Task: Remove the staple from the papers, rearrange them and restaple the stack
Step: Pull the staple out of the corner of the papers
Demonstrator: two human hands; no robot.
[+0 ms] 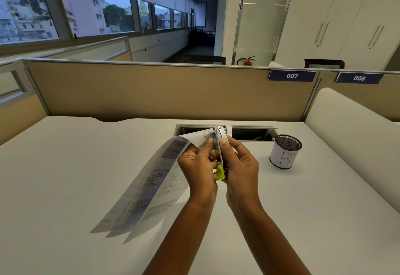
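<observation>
A stack of printed papers [149, 188] hangs fanned out to the lower left, lifted off the white desk [65, 177]. My left hand [198, 166] pinches the stack at its top corner. My right hand [239, 166] grips a small metal stapler [220, 142] with a lime-green end, held upright. The stapler's metal tip touches the pinched paper corner. The staple itself is too small to make out.
A black mesh pen cup [285, 151] with a white label stands to the right of my hands. An open cable slot [249, 133] runs along the desk's back edge. A beige partition [151, 88] walls the rear, and a white rounded divider [350, 136] bounds the right side.
</observation>
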